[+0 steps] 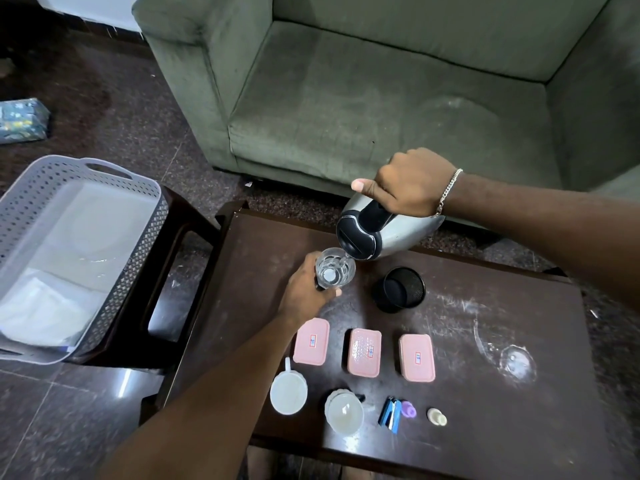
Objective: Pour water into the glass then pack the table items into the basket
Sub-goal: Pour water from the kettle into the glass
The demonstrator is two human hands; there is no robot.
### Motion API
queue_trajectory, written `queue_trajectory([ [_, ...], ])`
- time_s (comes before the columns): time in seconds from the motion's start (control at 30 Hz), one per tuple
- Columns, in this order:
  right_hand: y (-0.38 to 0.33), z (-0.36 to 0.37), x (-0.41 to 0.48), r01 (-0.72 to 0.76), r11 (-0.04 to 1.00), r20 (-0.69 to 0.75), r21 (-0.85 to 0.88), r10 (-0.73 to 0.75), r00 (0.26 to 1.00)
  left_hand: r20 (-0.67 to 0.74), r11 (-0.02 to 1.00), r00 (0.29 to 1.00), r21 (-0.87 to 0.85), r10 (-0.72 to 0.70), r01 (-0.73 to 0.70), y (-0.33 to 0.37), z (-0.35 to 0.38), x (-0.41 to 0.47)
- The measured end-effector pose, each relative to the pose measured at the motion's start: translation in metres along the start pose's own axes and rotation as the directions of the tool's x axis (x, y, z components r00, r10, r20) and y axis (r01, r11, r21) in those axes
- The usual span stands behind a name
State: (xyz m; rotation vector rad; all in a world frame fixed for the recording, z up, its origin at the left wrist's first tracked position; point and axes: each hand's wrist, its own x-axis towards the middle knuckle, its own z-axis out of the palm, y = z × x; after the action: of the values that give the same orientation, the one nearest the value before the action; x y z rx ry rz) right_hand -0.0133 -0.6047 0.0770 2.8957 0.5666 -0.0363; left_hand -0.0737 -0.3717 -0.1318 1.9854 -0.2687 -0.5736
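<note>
Water runs from the tilted silver-and-black kettle [374, 230] into the clear drinking glass [335, 270], on the dark wooden table [485, 341] at its ten o'clock corner. Left hand [304, 292] fingers wrap the glass; right hand [408, 185] clenches the kettle handle. Three pink lidded boxes [363, 353] at six o'clock remain unpacked; the grey perforated basket [138, 244] waits at nine o'clock.

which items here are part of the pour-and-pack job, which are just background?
In the job:
- glass, held by left hand
- kettle, tilted by right hand
- basket
- table items: three pink boxes, black mesh cup, white cup, stapler

Just lying about:
- green sofa
- wrapped packet on the floor
</note>
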Motion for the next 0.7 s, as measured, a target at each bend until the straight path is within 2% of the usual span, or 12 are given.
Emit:
queue_trajectory([
  [0.7, -0.0015, 0.0006, 0.0041, 0.057, 0.996, -0.091, -0.064, -0.063, 0.994, 0.028, 0.998, 0.999, 0.054, -0.03, 0.029, 0.0027, -0.0043, 0.0015],
])
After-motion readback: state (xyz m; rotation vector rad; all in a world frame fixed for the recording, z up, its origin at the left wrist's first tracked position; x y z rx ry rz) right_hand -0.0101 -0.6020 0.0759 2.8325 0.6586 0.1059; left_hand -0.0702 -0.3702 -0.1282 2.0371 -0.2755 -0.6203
